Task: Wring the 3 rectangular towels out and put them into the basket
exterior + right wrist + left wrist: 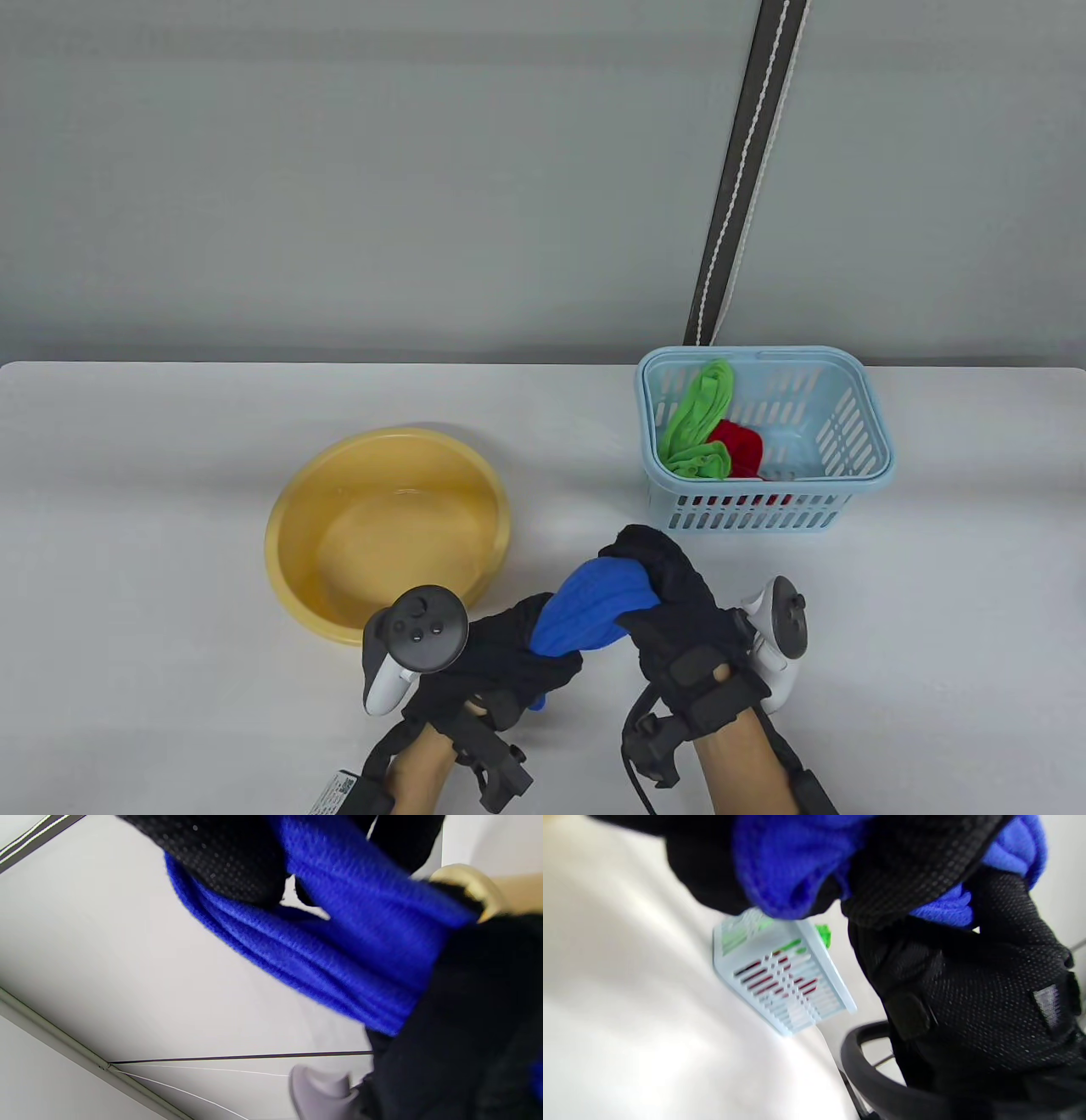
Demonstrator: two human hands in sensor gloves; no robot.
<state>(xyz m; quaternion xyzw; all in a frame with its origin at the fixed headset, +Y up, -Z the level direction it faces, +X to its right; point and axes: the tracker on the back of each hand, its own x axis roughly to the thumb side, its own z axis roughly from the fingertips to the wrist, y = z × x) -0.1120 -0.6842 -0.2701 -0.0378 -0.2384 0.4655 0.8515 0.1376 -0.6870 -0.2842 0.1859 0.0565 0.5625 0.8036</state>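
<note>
Both gloved hands hold a twisted blue towel [594, 607] above the table's front middle. My left hand [517, 654] grips its lower left end; my right hand [670, 586] grips its upper right end. The same blue towel [785, 861] fills the top of the left wrist view, and in the right wrist view the blue towel [335, 942] runs between black glove fingers [229, 857]. The light blue basket [857, 441] stands at the right rear and holds a green towel [700, 416] and a red towel [740, 446]. The basket [785, 984] also shows in the left wrist view.
A yellow basin [293, 518] with water in it sits left of the hands. A dark strap [747, 170] hangs down the wall behind the basket. The white table [127, 475] runs to both sides.
</note>
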